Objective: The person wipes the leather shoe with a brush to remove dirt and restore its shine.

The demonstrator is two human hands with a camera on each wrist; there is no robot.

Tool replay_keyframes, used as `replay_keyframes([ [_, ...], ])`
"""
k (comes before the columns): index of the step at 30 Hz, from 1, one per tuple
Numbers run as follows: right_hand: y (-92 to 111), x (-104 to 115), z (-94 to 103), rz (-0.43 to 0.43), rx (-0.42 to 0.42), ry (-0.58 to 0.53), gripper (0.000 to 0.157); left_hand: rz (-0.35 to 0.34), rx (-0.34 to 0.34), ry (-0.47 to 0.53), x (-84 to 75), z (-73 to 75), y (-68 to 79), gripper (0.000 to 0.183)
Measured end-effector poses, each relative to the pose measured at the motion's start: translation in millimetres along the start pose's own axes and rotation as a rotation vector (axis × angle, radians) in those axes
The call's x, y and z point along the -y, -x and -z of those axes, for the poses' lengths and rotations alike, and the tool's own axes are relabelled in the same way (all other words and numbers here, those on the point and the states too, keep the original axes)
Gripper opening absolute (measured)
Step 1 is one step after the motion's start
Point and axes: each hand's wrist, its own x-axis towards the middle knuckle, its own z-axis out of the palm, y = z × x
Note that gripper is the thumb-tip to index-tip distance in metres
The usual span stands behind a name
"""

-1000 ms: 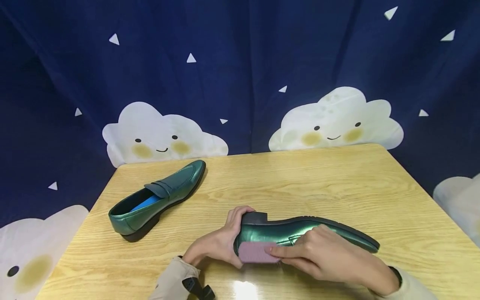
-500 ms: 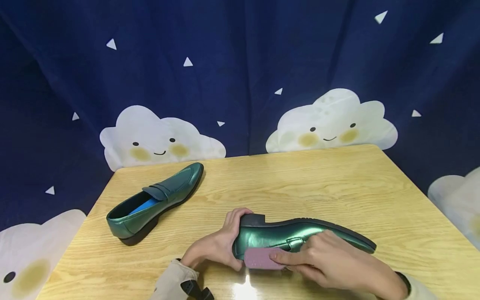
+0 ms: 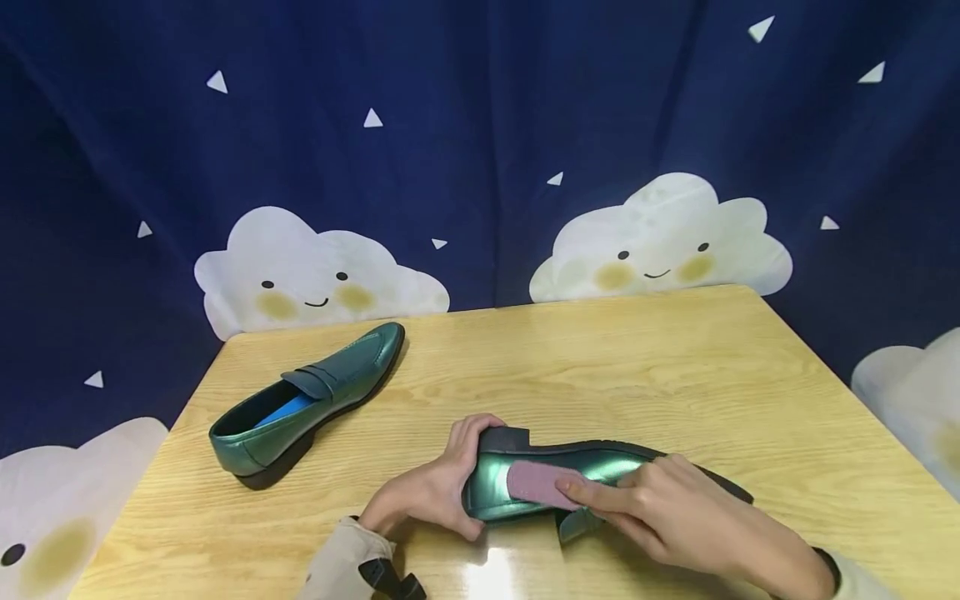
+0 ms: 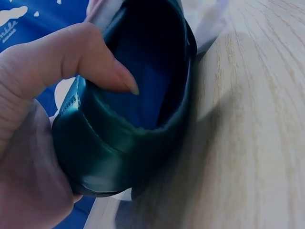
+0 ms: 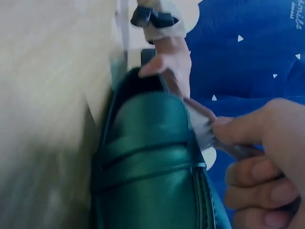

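Observation:
A metallic green loafer (image 3: 611,467) lies on its side, its black sole facing away from me and its toe pointing right. My left hand (image 3: 435,492) grips the heel end; in the left wrist view the thumb (image 4: 107,67) reaches inside the opening over the blue insole (image 4: 138,90). My right hand (image 3: 667,512) holds a pink-purple brush (image 3: 534,483) by its right end. The brush overlaps the upward-facing side of the loafer near the heel. Pale bristles (image 5: 202,129) show right at the shoe's side in the right wrist view. The right hand hides part of the toe half.
A matching green loafer (image 3: 333,387) stands upright at the left of the wooden table (image 3: 637,358). Behind the table hangs a dark blue curtain (image 3: 480,150) with white clouds and triangles. A black strap (image 3: 390,577) sits at the left sleeve.
The brush and right hand first shift slightly right along the shoe's lower edge, then move up across its side toward the sole. The left hand keeps its hold; the other loafer stays put.

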Motion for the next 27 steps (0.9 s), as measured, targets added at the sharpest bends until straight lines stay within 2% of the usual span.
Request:
replay_keyframes([
  [3, 2, 2, 1.5, 0.047, -0.022, -0.073, 0.035, 0.001, -0.003, 0.009, -0.2, 0.9, -0.1, 0.114],
  [5, 1, 1, 3.8, 0.019, -0.038, -0.106, 0.037, 0.007, -0.007, 0.0, -0.4, 0.2, 0.0, 0.114],
  [8, -2, -3, 6.7, -0.079, -0.058, -0.049, 0.042, 0.012, -0.021, -0.016, -0.8, -1.6, 0.5, 0.115],
  [10, -1, -4, 7.5, -0.122, -0.044, 0.001, 0.04, 0.005, -0.02, -0.042, -1.1, -3.4, 1.3, 0.115],
  [13, 3, -4, 6.6, -0.108, 0.001, 0.026, 0.039, -0.004, -0.013, -0.061, -1.9, -4.8, 2.1, 0.116],
  [15, 7, -3, 6.5, -0.055, 0.026, -0.043, 0.039, -0.013, -0.012, -0.076, -2.4, -5.0, 2.1, 0.116],
  [17, 10, -1, 7.9, -0.038, 0.054, -0.127, 0.042, -0.018, -0.018, -0.081, -3.1, -4.3, 1.4, 0.117],
  [19, 11, -1, 10.3, -0.013, 0.042, -0.204, 0.044, -0.02, -0.024, -0.077, -3.9, -3.2, 0.5, 0.116],
  [21, 12, -3, 14.3, -0.024, -0.002, -0.233, 0.045, -0.02, -0.029, -0.079, -4.3, -2.7, 0.0, 0.116],
  [24, 11, -9, 19.4, -0.091, -0.074, -0.121, 0.047, -0.007, -0.038, -0.081, -4.8, -2.9, 0.0, 0.116],
  [27, 13, -12, 17.9, -0.115, -0.064, 0.0, 0.046, -0.006, -0.037, -0.11, -4.6, -5.2, 0.8, 0.116],
])
